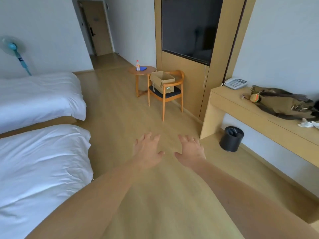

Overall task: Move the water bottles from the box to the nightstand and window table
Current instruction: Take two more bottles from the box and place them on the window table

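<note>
Two beds [38,128] with white bedding line the left side, and a blue standing fan [13,49] leans against the wall behind them. On the right a wooden desk [259,114] carries a telephone [235,83] and an olive bag [283,104], with a black waste bin [231,138] on the floor beneath it. A dark television [189,26] is set in the wood panel above a wooden chair [172,94], and a door [96,26] closes the far hallway.
</note>
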The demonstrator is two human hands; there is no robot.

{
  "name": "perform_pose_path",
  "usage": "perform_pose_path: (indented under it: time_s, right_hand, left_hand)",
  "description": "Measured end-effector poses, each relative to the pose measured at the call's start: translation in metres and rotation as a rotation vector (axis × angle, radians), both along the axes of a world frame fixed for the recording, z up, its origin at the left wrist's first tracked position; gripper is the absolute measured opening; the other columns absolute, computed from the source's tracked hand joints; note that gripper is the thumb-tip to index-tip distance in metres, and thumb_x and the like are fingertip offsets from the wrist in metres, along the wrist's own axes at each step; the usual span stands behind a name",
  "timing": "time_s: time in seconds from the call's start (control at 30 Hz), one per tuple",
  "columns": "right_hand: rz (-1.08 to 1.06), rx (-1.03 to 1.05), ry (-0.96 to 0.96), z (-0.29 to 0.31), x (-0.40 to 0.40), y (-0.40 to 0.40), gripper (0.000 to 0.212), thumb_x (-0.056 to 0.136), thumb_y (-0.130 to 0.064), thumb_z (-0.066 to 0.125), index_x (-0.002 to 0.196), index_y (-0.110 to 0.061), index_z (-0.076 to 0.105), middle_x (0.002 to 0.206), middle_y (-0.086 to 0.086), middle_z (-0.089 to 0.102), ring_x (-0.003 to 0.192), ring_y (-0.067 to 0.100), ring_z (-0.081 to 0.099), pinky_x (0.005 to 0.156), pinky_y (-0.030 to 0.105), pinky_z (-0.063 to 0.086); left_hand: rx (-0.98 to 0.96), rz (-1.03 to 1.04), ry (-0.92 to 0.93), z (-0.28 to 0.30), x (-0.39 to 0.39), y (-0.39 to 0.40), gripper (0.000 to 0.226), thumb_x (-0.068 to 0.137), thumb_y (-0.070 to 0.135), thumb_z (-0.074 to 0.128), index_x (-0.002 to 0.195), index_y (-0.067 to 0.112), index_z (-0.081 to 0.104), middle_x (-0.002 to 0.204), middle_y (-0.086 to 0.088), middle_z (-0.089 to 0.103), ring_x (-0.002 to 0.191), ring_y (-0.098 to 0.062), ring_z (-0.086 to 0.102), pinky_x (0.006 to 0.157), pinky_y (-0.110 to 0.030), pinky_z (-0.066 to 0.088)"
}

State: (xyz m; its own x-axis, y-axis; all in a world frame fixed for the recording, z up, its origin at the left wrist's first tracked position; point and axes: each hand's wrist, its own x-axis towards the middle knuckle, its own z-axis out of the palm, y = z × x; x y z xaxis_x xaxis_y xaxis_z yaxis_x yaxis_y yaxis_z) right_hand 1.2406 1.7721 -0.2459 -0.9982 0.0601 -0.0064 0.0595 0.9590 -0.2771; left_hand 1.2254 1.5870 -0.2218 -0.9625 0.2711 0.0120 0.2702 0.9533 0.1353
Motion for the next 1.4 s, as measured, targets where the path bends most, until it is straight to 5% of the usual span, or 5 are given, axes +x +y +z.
perform_pose_path:
  time_s: [0.83,1.4]
  right_hand:
    - [-0.016,-0.008,-0.051,-0.017,-0.536,-0.081,0.073,0.092,-0.040,0.065,0.155,-0.024,0.031,0.146,0.007,0.046,0.132,0.033,0.042,0.107,0.049,0.041]
    - [0.035,-0.044,-0.055,-0.020,-0.939,-0.021,0.069,0.093,-0.039,0.068,0.152,-0.022,0.037,0.148,0.009,0.044,0.135,0.034,0.042,0.110,0.050,0.041]
  left_hand:
    - [0.020,-0.019,-0.052,-0.018,-0.546,-0.067,0.074,0.095,0.053,0.058,0.159,0.028,0.029,0.165,-0.012,0.028,0.150,-0.031,0.027,0.120,-0.054,0.027]
    - [0.034,0.032,-0.034,-0.026,-0.944,-0.010,0.072,0.091,0.050,0.061,0.154,0.025,0.035,0.159,-0.014,0.035,0.145,-0.036,0.033,0.114,-0.054,0.032]
